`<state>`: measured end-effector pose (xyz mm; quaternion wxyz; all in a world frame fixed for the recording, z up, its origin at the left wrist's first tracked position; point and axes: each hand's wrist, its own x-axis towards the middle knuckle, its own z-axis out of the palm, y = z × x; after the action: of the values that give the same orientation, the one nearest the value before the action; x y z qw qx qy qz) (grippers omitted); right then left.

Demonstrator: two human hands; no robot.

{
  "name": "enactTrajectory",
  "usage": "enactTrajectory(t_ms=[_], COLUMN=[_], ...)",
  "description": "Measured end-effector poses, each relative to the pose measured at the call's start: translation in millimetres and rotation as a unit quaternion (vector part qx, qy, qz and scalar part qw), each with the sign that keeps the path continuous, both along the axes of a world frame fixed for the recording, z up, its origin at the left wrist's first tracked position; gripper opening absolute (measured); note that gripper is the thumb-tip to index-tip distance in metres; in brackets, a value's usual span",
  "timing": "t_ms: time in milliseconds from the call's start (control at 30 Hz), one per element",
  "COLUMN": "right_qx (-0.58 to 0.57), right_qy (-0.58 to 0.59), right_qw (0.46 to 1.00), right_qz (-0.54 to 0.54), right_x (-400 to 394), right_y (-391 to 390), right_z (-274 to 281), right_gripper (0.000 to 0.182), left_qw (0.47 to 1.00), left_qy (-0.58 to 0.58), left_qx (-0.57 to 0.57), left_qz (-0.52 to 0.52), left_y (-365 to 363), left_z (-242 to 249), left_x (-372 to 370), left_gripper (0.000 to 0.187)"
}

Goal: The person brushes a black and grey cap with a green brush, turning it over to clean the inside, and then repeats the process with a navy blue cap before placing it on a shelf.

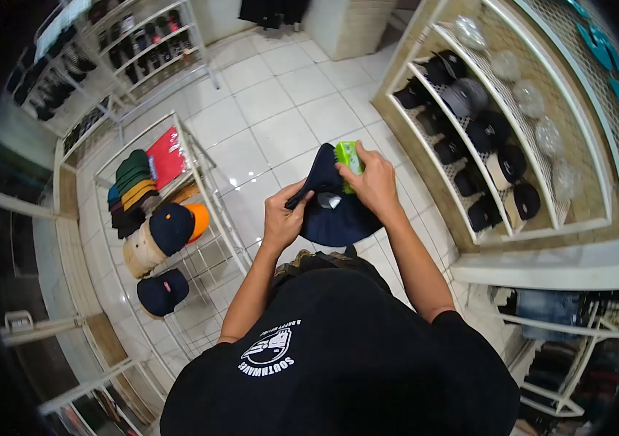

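A dark navy bucket hat (340,224) is held up in front of my body, its brim folded upward on the far side. My left hand (282,220) pinches the brim at the left, fingers closed on the fabric. In my right hand (375,182) is a bright green brush (346,155), its bristle side turned left against the raised part of the hat. A small whitish patch, perhaps a label (329,200), shows between the hands on the hat. The fingers behind the brush are partly hidden.
Left of me stands a white rack (211,192) with a navy cap (171,228), folded beanies (135,178) and a red packet (167,161). A slanted shelf (437,109) with several caps is on the right. Clothes hang at lower right. White floor tiles (288,131) lie ahead.
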<state>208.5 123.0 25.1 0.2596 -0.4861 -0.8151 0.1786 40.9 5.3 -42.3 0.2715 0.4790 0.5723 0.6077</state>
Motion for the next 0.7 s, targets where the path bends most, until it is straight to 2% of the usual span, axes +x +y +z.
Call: enactTrajectory(t_ms=[33,133,167,233,267,367,400,467,500,567,633,700], right_qx=[0.041,0.078,0.016,0.069,0.048,0.001,0.013,0.001,-0.011,-0.054,-0.049,0.054], right_qy=[-0.033,0.009,0.038,0.024,0.001,-0.017,0.001,0.021,-0.011,0.023,-0.022,0.021], right_qw=[0.998,0.996,0.998,0.995,0.994,0.988,0.992,0.996,0.993,0.978,0.96,0.952], right_qz=[-0.03,-0.034,-0.037,-0.072,-0.098,-0.153,-0.126,-0.09,-0.12,-0.201,-0.275,-0.302], right_x=[10,22,26,57,79,133,145,179,199,254,309,354], right_y=[10,4,0,16,28,52,53,56,61,86,107,124], right_z=[-8,-23,-22,-31,-35,-30,-27,-20,-15,-18,-8,11], right_gripper=[0.065,0.06,0.06,0.058,0.059,0.059,0.059,0.057,0.056,0.056,0.056,0.051], left_qw=[1.0,0.999,0.999,0.999,0.999,1.0,0.999,0.999,0.996,0.997,0.995,0.992], left_qy=[-0.003,0.042,0.042,-0.029,0.008,-0.01,0.007,-0.046,-0.083,-0.051,-0.077,-0.059], left_qx=[-0.002,0.013,0.013,0.009,0.018,0.022,0.04,0.018,0.012,0.018,0.018,0.049], left_qz=[-0.015,0.019,0.004,0.027,0.033,0.011,0.011,-0.007,-0.02,-0.051,-0.063,-0.099], left_y=[4,27,37,59,67,104,120,151,167,200,232,261], left_z=[2,13,8,-3,-2,-3,-10,-4,2,12,25,50], left_x=[8,34,41,50,58,94,106,133,146,177,213,253], left_gripper=[0.028,0.028,0.028,0.027,0.027,0.027,0.026,0.027,0.027,0.029,0.03,0.03])
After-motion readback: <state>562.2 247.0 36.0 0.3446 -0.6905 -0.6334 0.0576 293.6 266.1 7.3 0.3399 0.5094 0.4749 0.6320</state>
